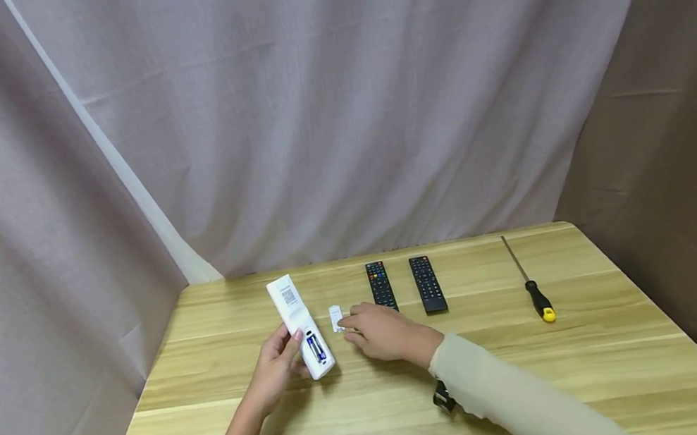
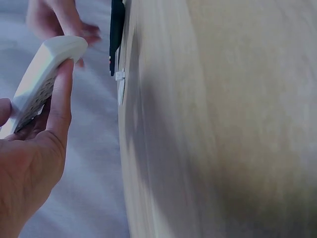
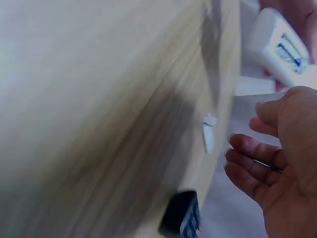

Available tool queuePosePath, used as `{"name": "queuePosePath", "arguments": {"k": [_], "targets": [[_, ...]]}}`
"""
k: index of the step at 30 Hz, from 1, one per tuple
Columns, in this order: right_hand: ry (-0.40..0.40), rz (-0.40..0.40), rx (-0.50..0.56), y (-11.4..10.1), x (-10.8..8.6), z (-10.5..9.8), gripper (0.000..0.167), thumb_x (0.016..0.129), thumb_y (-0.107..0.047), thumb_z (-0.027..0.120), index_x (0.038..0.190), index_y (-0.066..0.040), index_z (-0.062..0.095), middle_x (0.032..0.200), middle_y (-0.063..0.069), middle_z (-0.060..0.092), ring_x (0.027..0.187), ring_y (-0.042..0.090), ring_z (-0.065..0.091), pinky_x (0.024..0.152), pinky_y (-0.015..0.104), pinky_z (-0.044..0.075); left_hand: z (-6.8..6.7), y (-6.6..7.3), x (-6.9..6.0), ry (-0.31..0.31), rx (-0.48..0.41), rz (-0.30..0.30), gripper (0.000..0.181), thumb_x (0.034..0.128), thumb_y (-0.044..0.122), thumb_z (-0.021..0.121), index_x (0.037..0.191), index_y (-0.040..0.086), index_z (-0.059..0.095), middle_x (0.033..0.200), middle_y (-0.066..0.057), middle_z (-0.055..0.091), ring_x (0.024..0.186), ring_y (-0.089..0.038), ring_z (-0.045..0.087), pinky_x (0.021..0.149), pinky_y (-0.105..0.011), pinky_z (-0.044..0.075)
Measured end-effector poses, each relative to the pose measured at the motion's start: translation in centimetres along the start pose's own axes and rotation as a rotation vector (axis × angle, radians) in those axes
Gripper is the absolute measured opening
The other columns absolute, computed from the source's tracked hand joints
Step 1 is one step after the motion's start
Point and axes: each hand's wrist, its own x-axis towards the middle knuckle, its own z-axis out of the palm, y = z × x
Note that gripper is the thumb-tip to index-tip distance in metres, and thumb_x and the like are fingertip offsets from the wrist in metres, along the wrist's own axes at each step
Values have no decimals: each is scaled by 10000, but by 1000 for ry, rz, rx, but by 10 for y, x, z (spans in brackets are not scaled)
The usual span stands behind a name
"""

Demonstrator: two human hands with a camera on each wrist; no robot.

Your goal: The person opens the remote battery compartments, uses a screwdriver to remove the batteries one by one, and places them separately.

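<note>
While the left hand (image 1: 276,361) grips the white remote control (image 1: 297,315) in the frame's lower middle, we see the right hand (image 1: 382,331), loose, near the white battery cover (image 1: 335,314).

At lower centre of the frame, a battery cover (image 1: 335,314) lies on the table (image 1: 618,359) between the held remote (image 1: 299,318) and the right hand (image 1: 378,329). Two other remotes (image 1: 428,285) lie right of it, a screwdriver (image 1: 534,294) farther right.

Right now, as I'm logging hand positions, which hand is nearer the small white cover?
Right. The right hand hovers just above the small white cover; the left hand is farther off, to its left, holding the white remote.
</note>
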Motion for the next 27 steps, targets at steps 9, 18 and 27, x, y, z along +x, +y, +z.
{"name": "queuePosePath", "arguments": {"k": [9,18,27], "targets": [[161,-86,-74,23,-96,-22,275,1076,-255,636,1288,-140,770,1081,-45,727,1008,108,660,914,372,615,4,-2,-2,-13,10,-13,377,1141,132,470,1441,-89,524,1246,-293,647,963,-177,703,691,-333,687],[319,34,-88,55,-136,-13,188,1025,-194,710,1184,-149,800,1029,-76,715,977,101,645,888,385,615,4,-4,-3,-9,10,-22,356,1136,109,471,1424,-92,532,1224,-279,649,952,-187,709,701,-345,691],[327,294,-116,100,-164,-24,451,1017,-210,714,1379,33,599,1277,197,701,1183,361,677,959,559,627,8,-6,-2,-28,-13,-3,391,1141,135,463,1446,-106,502,1243,-304,632,946,-189,719,716,-380,700]]}}
